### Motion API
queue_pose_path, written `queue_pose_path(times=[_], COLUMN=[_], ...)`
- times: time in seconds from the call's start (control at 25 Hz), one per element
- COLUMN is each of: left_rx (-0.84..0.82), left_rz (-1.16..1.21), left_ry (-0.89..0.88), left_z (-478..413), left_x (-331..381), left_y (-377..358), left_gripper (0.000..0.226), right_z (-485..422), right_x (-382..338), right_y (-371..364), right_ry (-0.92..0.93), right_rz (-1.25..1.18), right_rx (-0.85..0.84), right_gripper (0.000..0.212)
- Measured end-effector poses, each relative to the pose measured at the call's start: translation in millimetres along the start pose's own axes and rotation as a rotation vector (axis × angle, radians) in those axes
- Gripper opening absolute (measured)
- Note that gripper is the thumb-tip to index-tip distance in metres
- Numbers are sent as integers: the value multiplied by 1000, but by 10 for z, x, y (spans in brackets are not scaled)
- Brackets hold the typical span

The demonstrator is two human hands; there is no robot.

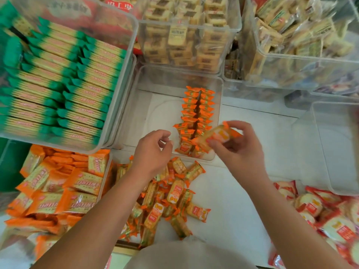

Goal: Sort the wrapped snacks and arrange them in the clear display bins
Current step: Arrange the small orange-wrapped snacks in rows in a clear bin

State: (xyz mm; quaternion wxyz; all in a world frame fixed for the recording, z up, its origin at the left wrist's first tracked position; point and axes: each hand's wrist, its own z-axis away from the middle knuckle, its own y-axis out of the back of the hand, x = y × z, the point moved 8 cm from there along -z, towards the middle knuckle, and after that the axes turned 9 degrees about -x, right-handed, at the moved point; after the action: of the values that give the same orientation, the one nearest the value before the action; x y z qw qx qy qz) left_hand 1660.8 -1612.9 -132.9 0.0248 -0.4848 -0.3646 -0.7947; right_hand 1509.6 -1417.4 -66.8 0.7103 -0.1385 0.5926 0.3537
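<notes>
White counter [229,193]: right hand [238,145] around orange packet [217,135], long axis slanted up-right; left hand [153,150] empty, half-curled.

bin row packets [197,113]: orange | stacked packets [64,84]: green-yellow | right packets [330,220]: red-white

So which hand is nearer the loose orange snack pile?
Left. The left hand is over the far edge of the pile; the right hand holds a snack farther right, at the bin.
</notes>
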Motion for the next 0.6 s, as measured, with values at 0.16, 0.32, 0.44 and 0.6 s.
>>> queue_pose_path(times=[0.16, 0.32, 0.44, 0.6], left_rx=[42, 20, -88, -282], left_rz=[4, -8, -44, -199], left_ry=[13, 26, 41, 101], left_z=[-43, -146, -289, -493], left_x=[-99, -168, -161, -182], left_y=[118, 166, 39, -211], left_gripper=[23, 23, 28, 42], right_z=[-535, -763, -827, -887], right_x=[57, 526, 676, 668], right_y=[-645, -917, -969, -1187], right_ry=[104, 93, 82, 117], right_rz=[350, 758, 972, 1123], right_rx=[-282, -483, -519, -675], right_gripper=[28, 29, 29, 22])
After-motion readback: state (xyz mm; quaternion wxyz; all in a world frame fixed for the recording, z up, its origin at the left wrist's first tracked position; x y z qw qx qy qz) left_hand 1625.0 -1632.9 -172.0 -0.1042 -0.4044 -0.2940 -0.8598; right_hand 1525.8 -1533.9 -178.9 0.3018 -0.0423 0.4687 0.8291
